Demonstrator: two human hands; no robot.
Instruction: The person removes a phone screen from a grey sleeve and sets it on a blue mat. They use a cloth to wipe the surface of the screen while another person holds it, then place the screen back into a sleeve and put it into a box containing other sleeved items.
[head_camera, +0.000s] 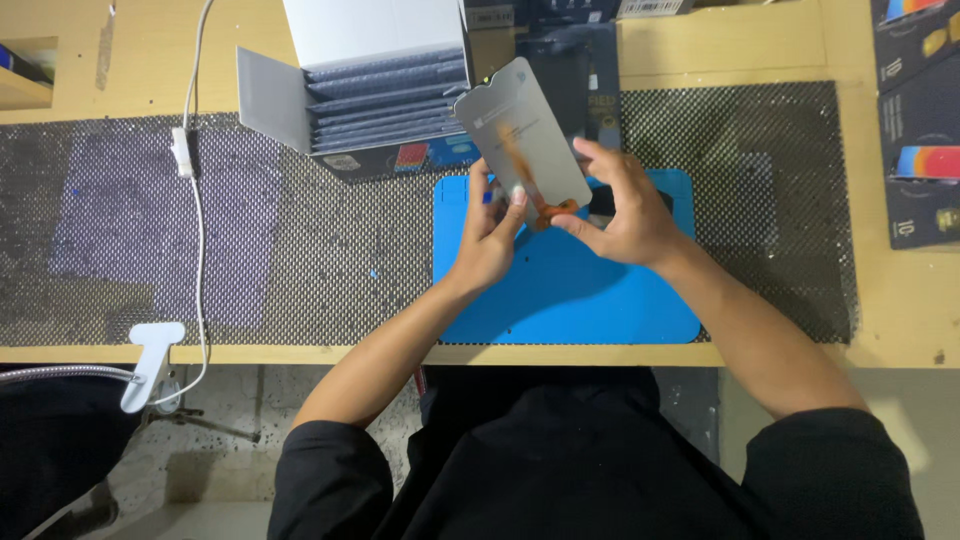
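Both your hands hold a grey rectangular phone display panel (520, 135) tilted above the blue rubber work mat (580, 290).

Your left hand (492, 235) grips the panel's lower left edge, thumb up against its face, fingers closed round it. Your right hand (625, 210) closes on the lower right side, its fingertips (565, 222) pinching near the orange flex ribbon (545, 208) that hangs at the panel's bottom end. The panel leans up and away from you, its top corner overlapping the open white cardboard box (370, 75) stacked with more grey panels. The blue mat lies on a black mesh anti-slip sheet (300, 250) covering the wooden table (900, 290). A white cable (197, 200) runs down the left side to a white clamp (152, 360) at the table's edge. Dark printed boxes (920, 190) sit at the far right.
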